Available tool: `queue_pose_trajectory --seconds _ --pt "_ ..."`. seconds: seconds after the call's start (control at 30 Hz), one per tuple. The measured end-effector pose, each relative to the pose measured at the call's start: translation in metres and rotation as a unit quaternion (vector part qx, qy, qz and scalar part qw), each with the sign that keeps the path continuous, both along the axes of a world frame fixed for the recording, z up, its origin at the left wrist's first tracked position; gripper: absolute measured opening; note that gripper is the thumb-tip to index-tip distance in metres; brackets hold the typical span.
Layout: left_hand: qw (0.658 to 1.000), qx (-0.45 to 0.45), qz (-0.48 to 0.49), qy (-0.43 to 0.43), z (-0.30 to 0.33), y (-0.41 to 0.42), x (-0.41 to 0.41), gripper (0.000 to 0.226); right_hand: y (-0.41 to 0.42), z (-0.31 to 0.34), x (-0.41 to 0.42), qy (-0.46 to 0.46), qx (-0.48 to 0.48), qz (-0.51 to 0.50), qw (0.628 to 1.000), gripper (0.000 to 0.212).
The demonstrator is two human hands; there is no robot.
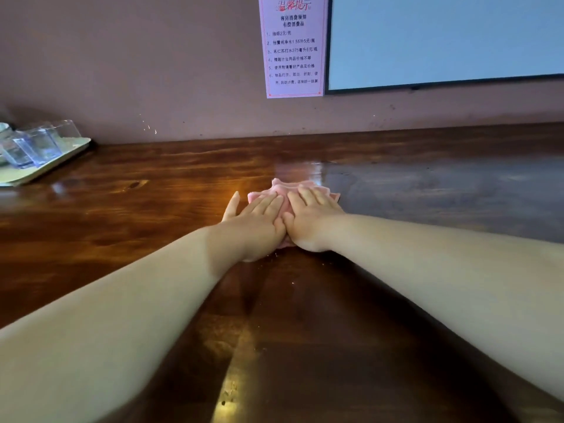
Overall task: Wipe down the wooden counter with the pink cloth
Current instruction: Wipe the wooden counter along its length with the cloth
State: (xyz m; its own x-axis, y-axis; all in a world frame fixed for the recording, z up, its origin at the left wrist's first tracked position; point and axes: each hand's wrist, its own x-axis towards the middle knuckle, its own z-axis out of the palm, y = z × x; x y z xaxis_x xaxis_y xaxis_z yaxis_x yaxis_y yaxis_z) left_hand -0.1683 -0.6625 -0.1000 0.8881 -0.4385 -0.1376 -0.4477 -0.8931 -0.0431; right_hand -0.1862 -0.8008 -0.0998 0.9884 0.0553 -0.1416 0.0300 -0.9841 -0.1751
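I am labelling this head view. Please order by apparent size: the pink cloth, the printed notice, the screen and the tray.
1. screen, cut by the frame
2. printed notice
3. tray, cut at the left edge
4. pink cloth, mostly hidden under both hands

Notice and tray look close, so their order is unsure.

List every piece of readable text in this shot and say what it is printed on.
All text stands on the pink notice on the wall:
"温馨提示" in red, the heading.
"客房消费须知"
"有偿消费品"
"1. 抽纸2元/包"
"3. 名仁苏打水375毫升5元/瓶"
Items 2, 4, 5 and 6: too small and blurred to read with certainty.
The screen, glasses, tray and pink cloth show no text.
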Motion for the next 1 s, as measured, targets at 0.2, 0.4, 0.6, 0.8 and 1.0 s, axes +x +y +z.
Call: queue_pose_trajectory --seconds 0.2,0.4,0.6,0.8,1.0 --pt "1.000 -0.001 0.006 -0.004 0.001 0.005 -0.020 0.057 0.001 -0.004 -0.014 -0.004 -0.006 0.027 1.000 0.063" --pt "1.000 0.008 0.007 -0.003 0.003 0.008 -0.016 0.055 0.006 -0.004 -0.007 -0.003 0.009 0.025 1.000 0.062" --pt "1.000 0.000 -0.009 -0.008 0.002 0.018 -0.018 0.055 0.013 -0.004 -0.011 0.013 -0.002 0.023 1.000 0.063" --pt "1.000 0.013 0.001 0.016 0.007 0.040 -0.004 0.056 0.034 0.002 -0.005 0.006 0.011 0.020 1.000 0.062" --pt "1.000 -0.015 0.005 0.018 0.003 0.050 -0.012 0.055 0.040 -0.001 -0.008 0.000 0.015 0.041 0.999 0.062"
